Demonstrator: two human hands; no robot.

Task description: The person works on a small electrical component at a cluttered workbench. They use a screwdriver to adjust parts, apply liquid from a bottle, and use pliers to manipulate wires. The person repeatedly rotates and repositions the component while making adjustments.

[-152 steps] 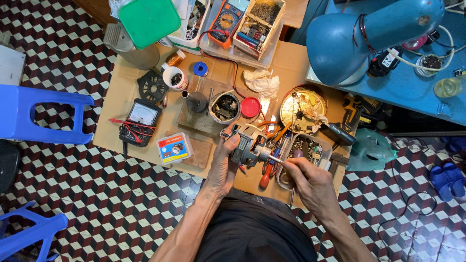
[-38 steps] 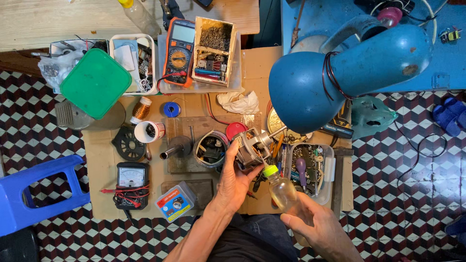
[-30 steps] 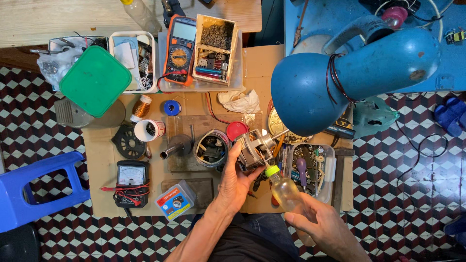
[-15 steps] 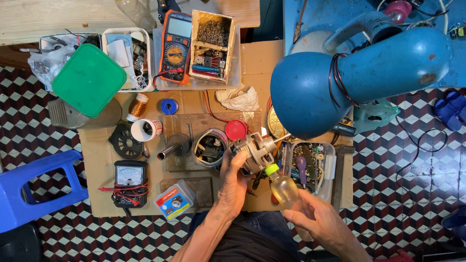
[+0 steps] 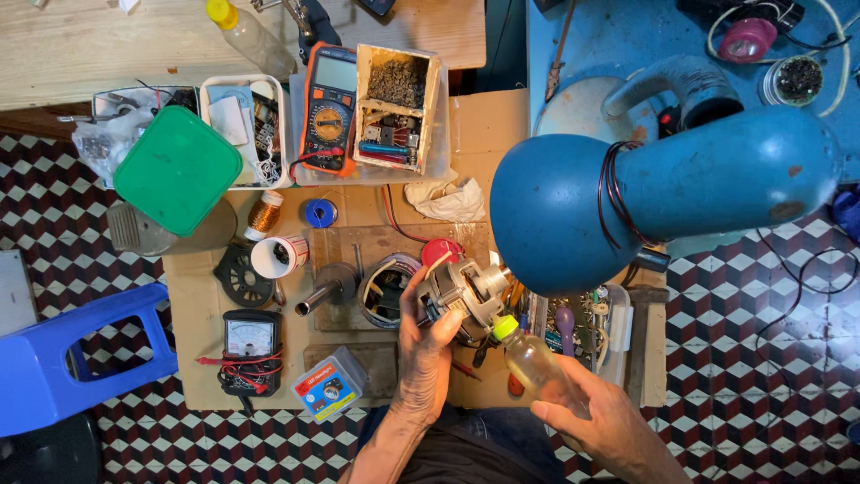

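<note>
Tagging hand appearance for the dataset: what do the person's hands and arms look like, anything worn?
Both are bare: the left hand and right hand show no gloves, rings or a watch that I can make out. Forearms are uncovered, no sleeves reaching into view. Below them, a dark top and blue jeans.

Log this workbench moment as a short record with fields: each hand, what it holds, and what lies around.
left hand: left hand grips a small electric motor, lifted above the cardboard-covered bench
right hand: right hand holds a small clear bottle with a yellow-green cap, cap tilted toward the motor
bottle to motor: cap close beside the motor; contact cannot be told
overhead: blue lamp shade to the right of the motor
nearby: orange multimeter, analog meter, green lid, blue stool
</note>
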